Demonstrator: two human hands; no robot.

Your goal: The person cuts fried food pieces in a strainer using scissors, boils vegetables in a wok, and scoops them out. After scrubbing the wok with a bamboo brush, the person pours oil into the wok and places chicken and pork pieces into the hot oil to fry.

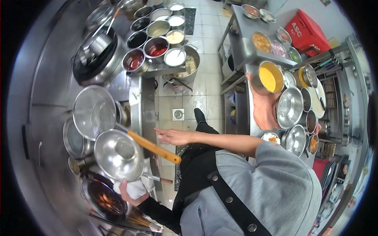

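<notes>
My left hand [132, 193], at the end of a black sleeve, grips a white cloth [134, 187] against the lower edge of a shiny metal bowl [114, 157]. My right hand [172, 136] is in the air above the floor beside the counter, fingers stretched out and holding nothing. Just below it lies the wooden handle [155, 147] of a large round strainer [93, 112], which rests by the bowl. A second, thinner wooden-tipped handle [160, 179] sticks out from under the bowl. Below the bowl is a dark wok [104, 196] with brown contents.
Several sauce containers [156, 47] stand at the upper left, beside a large pot [100, 55]. A floor pot [191, 65] is near them. On the right are steel bowls [290, 107], yellow liquid in a pot [271, 77] and a red bag [305, 33].
</notes>
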